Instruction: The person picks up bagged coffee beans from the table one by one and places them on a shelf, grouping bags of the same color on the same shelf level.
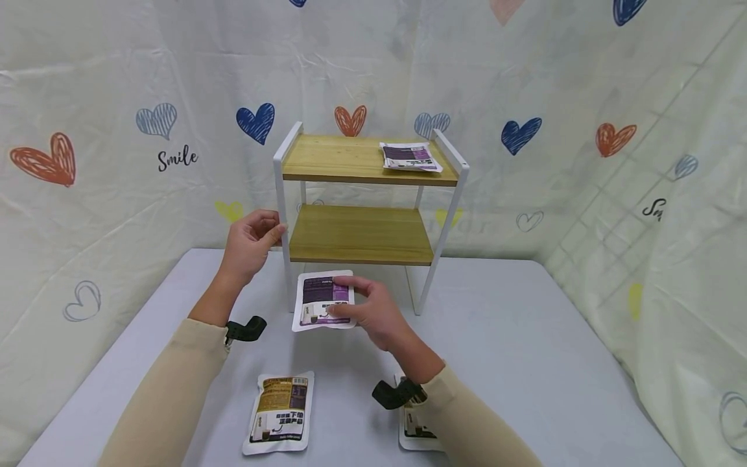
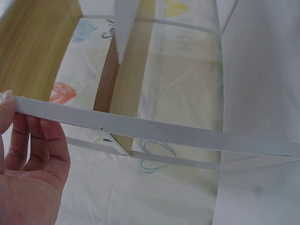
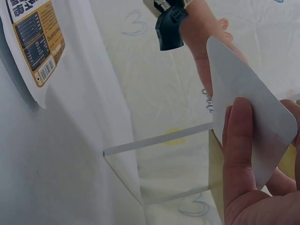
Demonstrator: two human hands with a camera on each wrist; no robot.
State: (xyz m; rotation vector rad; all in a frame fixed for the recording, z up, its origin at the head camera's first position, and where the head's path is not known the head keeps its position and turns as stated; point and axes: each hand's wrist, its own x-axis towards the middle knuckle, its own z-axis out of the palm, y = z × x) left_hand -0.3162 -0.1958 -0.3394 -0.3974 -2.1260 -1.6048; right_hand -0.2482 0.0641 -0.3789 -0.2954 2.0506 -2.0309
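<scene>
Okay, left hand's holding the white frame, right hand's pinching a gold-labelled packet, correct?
Not quite: the head view shows the right hand pinching a packet with a purple label, not gold. The left hand does hold the white frame.

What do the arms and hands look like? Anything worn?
Left sleeve and right sleeve: long, plain beige. Left wrist device and right wrist device: black, stubby, bent. Left hand and right hand: no gloves. No cables visible.

Makeshift tabletop booth, wider room hidden: heart-print sheeting (image 1: pixel 362 58) (lettered "Smile" in black) behind and beside white table (image 1: pixel 496 363).
</scene>
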